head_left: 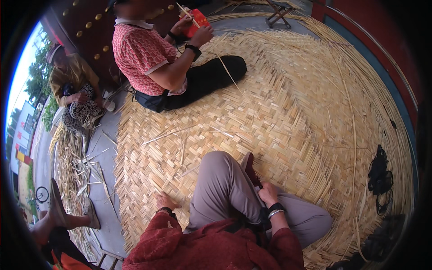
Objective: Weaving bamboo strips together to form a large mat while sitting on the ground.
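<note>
I sit cross-legged on a large woven mat of pale split reeds (pixel 261 121). My left hand (pixel 167 201) rests on the mat beside my left leg, its fingers stretched out over the weave near the mat's left edge. My right hand (pixel 268 193) is curled closed beside my dark red shoe (pixel 250 170), above my folded right leg. What its fingers hold, if anything, is hidden. A few loose reed strips (pixel 182 148) lie across the mat in front of me.
Ahead, a person in a red patterned shirt (pixel 144 58) sits on the mat, holding a reed strip and a red packet (pixel 197 21). Another person (pixel 74 83) sits at the left. Loose reeds (pixel 72 166) lie along the left; black straps (pixel 380 175) lie right.
</note>
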`<state>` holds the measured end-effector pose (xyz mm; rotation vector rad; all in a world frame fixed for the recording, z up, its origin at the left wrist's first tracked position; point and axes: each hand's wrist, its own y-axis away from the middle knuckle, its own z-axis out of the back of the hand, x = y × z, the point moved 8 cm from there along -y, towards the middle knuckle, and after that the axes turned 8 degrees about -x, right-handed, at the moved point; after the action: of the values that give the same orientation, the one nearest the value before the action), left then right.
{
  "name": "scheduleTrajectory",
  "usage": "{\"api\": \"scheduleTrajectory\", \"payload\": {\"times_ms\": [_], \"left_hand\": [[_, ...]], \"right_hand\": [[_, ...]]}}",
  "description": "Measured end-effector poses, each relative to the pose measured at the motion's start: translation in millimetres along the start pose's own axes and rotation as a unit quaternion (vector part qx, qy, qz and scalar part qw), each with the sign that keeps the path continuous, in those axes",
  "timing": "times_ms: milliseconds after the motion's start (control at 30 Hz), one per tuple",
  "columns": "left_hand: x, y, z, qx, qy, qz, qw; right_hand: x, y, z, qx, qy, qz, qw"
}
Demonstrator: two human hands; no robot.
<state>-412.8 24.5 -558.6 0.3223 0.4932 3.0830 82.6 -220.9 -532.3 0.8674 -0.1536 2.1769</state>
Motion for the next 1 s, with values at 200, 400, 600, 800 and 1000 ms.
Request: {"api": "scheduleTrajectory", "payload": {"times_ms": [200,400,600,800,1000], "left_hand": [[-1.1,2.8,3.9,0.009,0.014,0.007,1.000],[-0.5,4.0,3.9,0.018,0.015,0.013,1.000],[-3.1,5.6,7.3,0.018,0.017,0.010,1.000],[-2.4,5.4,6.0,0.016,0.010,0.011,1.000],[-0.1,3.8,3.6,0.022,0.018,0.012,1.000]], "right_hand": [[-0.3,-0.1,1.2,0.001,0.011,0.007,1.000],[-0.4,0.1,-1.1,0.003,0.003,0.000,1.000],[-3.7,0.0,-1.5,0.011,0.014,-0.006,1.000],[-1.6,0.7,-0.4,0.019,0.023,-0.017,0.999],[0.8,0.7,0.8,0.016,0.024,-0.007,1.000]]}}
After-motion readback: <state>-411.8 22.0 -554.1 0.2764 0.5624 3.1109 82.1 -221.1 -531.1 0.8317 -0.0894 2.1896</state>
